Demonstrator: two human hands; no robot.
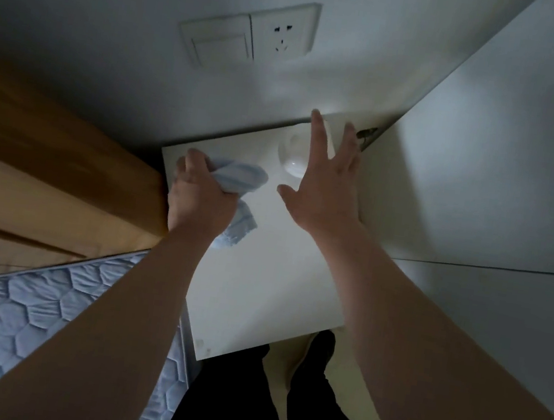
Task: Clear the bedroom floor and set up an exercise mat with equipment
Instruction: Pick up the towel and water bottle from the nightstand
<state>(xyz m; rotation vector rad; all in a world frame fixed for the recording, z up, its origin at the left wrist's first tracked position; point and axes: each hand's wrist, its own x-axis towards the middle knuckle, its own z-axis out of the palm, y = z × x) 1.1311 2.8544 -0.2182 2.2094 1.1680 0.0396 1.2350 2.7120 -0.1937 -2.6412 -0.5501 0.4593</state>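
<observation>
My left hand (199, 192) grips a crumpled light blue cloth (239, 178) above the far left part of a white bedside table (258, 285). One end of the cloth hangs below the hand. My right hand (325, 188) hovers with straight, spread fingers over the table's far right corner, in front of a small round white object (293, 157) standing there. It holds nothing.
A wooden headboard (44, 156) and a quilted blue mattress (22, 316) lie left of the table. A white wardrobe panel (505, 170) stands on the right. A wall switch and socket (249, 38) are above. My dark-trousered legs (276, 405) stand on pale floor.
</observation>
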